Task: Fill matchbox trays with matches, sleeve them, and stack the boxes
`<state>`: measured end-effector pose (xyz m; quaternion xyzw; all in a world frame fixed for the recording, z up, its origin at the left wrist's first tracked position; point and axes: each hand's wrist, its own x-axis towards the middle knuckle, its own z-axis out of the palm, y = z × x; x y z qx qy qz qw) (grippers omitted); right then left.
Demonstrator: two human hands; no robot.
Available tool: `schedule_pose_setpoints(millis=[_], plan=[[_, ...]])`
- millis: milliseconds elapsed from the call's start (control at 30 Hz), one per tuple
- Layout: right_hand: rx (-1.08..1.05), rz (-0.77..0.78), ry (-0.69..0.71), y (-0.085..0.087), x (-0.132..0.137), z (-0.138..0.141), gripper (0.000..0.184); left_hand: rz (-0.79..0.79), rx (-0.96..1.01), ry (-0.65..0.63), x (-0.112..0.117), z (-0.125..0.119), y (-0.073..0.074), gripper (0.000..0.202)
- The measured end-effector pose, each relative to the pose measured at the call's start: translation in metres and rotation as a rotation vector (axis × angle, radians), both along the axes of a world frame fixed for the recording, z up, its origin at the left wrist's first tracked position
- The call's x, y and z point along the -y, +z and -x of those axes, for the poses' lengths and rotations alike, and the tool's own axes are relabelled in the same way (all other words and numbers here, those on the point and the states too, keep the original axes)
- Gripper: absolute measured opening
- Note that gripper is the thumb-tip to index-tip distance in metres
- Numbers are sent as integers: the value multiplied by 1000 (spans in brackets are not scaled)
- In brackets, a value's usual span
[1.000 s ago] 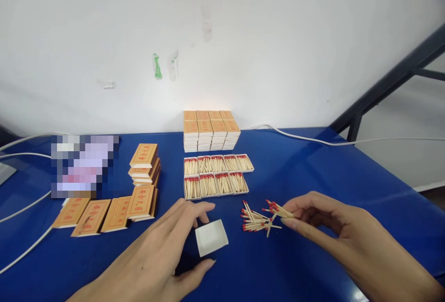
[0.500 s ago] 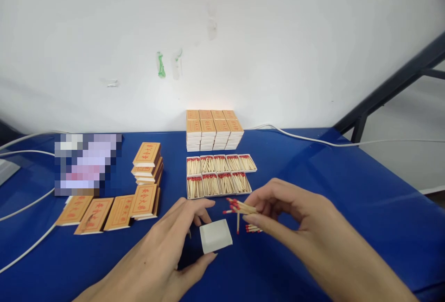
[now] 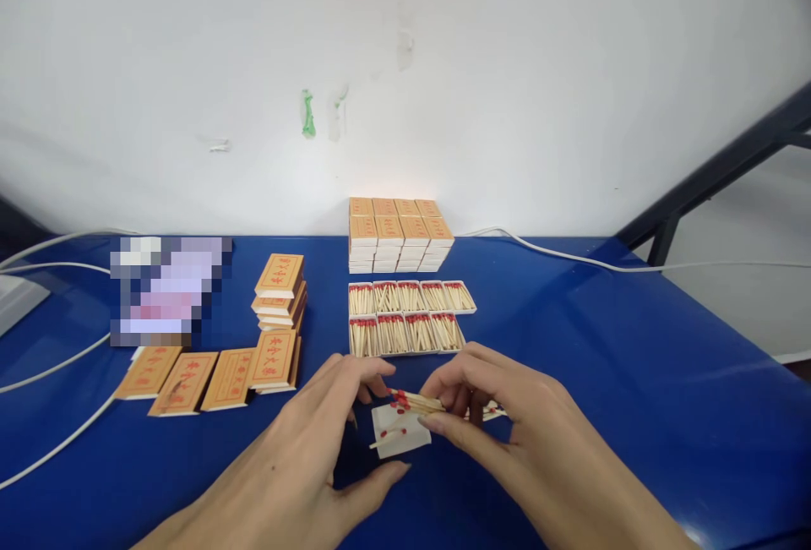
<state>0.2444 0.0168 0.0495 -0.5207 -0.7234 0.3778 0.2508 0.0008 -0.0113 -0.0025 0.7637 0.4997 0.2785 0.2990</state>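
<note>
A small white matchbox tray (image 3: 398,436) lies on the blue table (image 3: 601,364) near the front. My left hand (image 3: 317,457) curls round its left side, with fingertips at its far edge and thumb at its near corner. My right hand (image 3: 500,423) pinches a bundle of red-tipped matches (image 3: 418,402) and holds them over the tray. One or two matches lie in the tray. A few loose matches (image 3: 491,409) show behind my right fingers.
Two rows of filled trays (image 3: 409,318) sit beyond the hands, with stacked closed matchboxes (image 3: 396,233) behind them at the wall. Orange sleeves (image 3: 215,377) lie and stack (image 3: 280,292) at the left. White cables (image 3: 57,444) cross the left side and the back right.
My right hand carried the bundle of matches leftward from the loose pile to above the tray. A match or two now lie in the tray. My left hand stayed at the tray.
</note>
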Motion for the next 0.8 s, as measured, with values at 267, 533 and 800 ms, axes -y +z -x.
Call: schedule_pose_setpoints(millis=[267, 533, 800], plan=[[-11, 13, -78, 0, 2, -16, 13, 37, -139, -82, -13, 8, 19, 20], [33, -4, -32, 2, 3, -8, 14, 69, 24, -103, -18, 13, 19, 19], [207, -66, 93, -13, 9, 8, 14, 18, 60, 65, -27, 22, 57, 19]])
